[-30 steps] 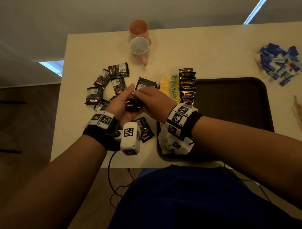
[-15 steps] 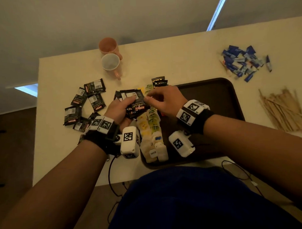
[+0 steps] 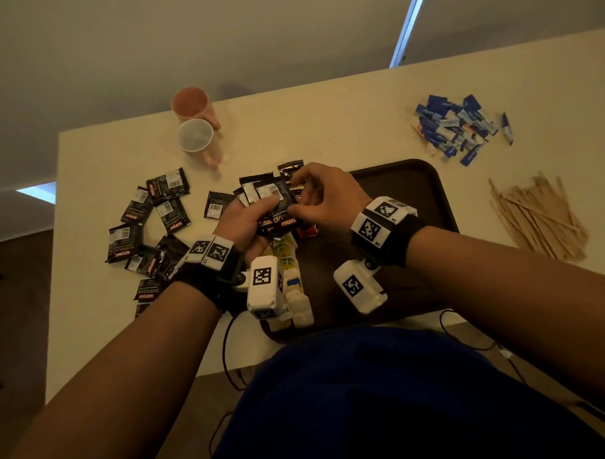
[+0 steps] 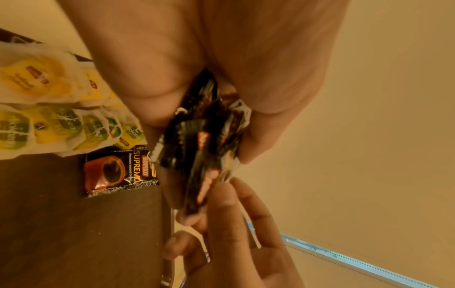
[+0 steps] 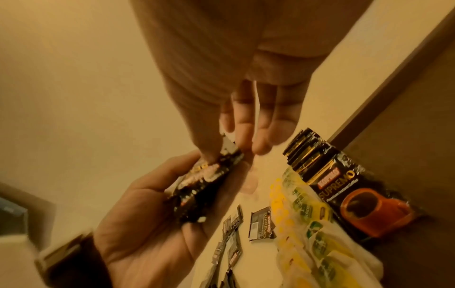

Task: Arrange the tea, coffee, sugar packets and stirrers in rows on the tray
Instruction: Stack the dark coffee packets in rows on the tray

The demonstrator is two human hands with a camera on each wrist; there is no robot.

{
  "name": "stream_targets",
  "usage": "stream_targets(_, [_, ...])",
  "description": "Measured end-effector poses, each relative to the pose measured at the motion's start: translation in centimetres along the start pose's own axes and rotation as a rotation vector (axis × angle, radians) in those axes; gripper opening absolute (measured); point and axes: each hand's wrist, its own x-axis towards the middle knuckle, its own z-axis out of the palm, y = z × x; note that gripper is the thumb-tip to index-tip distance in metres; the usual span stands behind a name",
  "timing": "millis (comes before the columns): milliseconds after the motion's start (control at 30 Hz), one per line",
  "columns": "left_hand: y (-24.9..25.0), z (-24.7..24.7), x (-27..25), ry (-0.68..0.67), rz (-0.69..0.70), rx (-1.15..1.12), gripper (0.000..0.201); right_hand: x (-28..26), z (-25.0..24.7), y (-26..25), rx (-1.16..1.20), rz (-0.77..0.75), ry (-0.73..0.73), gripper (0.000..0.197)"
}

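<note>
Head view: left hand [image 3: 246, 221] curled around a fanned stack of black coffee sachets [image 3: 276, 209], held just above the tray's near-left corner; right hand [image 3: 322, 197] pinching the top sachet by its edge, thumb and forefinger closed on the foil, remaining fingers loosely spread as seen from the right wrist. On the tray [image 3: 430, 190]: a column of yellow and green tea bags [image 3: 285, 254] along the left side, and beside it a started row of coffee sachets [image 5: 344, 187], overlapped like shingles, the nearest one face up. Off the tray, still to place: loose coffee sachets [image 3: 146, 228] on the table to the left, blue sugar packets [image 3: 458, 127] in a heap at the far right, wooden stirrers [image 3: 537, 217] in a pile at the right. 2 mugs [image 3: 196, 126] behind, not part of the job. Likely step: peel 1 sachet off the stack and lay it at the near end of the coffee row. Best done by sliding only the top sachet free, keeping the stack firmly gripped, turning the printed side up, matching the overlap, keeping edges parallel to the tea column. Risk: 2 sachets coming away together.
</note>
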Motion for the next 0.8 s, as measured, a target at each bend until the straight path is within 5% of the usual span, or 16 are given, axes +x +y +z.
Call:
stream_targets(133, [-0.4, 0.0, -0.3, -0.030, 0.041, 0.108, 0.048, -0.3, -0.4, 1.3, -0.099, -0.242, 0.064, 0.048])
stream_targets(267, [-0.4, 0.2, -0.8, -0.047, 0.050, 0.187, 0.030, -0.6, -0.6, 2.2, -0.428, -0.406, -0.024, 0.048])
stream_targets(467, [-0.3, 0.0, -1.0, 0.036, -0.156, -0.055, 0.045, -0.9, -0.3, 3.2, -0.546, -0.525, 0.000, 0.034])
stream_targets(600, [-0.8, -0.9, -0.9, 0.062, -0.149, -0.147, 0.039, -1.3, -0.9, 3.5, -0.440, -0.375, 0.046, 0.029])
stream_targets(800, [-2.1, -2.2, -0.9, 0.072, -0.116, -0.197, 0.039, -0.3, -1.7, 6.2, -0.210, 0.191, -0.053, 0.017])
